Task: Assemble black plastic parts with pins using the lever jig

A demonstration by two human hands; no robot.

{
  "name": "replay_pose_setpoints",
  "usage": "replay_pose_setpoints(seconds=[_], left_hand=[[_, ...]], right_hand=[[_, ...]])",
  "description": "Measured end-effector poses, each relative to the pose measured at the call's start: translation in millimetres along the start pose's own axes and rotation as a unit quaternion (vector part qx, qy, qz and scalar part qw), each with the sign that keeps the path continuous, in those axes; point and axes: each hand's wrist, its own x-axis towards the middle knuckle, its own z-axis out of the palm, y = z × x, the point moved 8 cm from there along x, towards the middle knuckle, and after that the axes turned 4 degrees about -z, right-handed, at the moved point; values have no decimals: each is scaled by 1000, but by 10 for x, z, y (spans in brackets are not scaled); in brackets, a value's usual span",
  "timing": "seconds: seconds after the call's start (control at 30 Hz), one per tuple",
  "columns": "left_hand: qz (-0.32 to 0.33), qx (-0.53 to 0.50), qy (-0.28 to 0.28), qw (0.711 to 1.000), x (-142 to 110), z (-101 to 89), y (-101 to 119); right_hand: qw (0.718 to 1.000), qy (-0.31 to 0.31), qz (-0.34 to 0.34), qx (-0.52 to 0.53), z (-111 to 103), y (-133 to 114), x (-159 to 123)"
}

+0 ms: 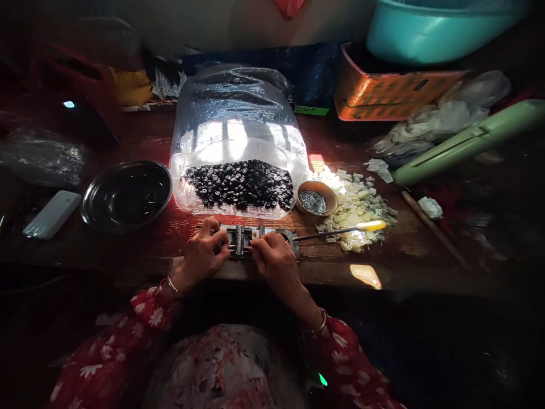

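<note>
As left hand [203, 253], right hand [275, 260] pinch metal jig [241, 238], plastic sack [234, 96] of black pieces [238, 184], wooden bowl [330, 200] of pins [313, 201] sit within reach.

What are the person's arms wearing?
The left sleeve and right sleeve are red with white flowers. Thin metal bangles circle both wrists: left bangle, right bangle. The left hand and right hand are gloveless.
</note>
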Motion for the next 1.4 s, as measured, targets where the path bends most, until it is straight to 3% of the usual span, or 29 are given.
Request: replay_pose_setpoints(seconds=[0.13,0.23,0.33,0.5,0.6,0.77,0.93,1.1,1.23,1.4], left_hand=[[15,-85,-51,995,93,-96,-34],[3,-101,-7,995,283,-268,-177],[-5,-12,40,999,542,-319,-329],[-24,233,-68,970,919,17,-526],[-12,276,-100,956,1012,142,-561],[21,200,-76,977,1037,157,-573],[20,18,2,1000,915,-47,-566],[-55,-167,-34,984,610,-161,-483],[-11,-169,-58,984,392,-207,-237],[46,-103,-47,993,285,-166,-73]], right_hand=[[988,-64,32,139,-43,153,84],[976,-59,59,203,-85,312,325],[985,-49,72,148,-24,454,703],[988,-137,64,-20,350,505,1210],[981,-175,43,-73,506,462,1312],[984,-169,34,-52,549,469,1306],[994,-82,51,60,374,600,1167],[982,-19,45,185,55,529,854],[975,-38,26,217,-108,334,595],[983,-99,5,154,13,228,454]])
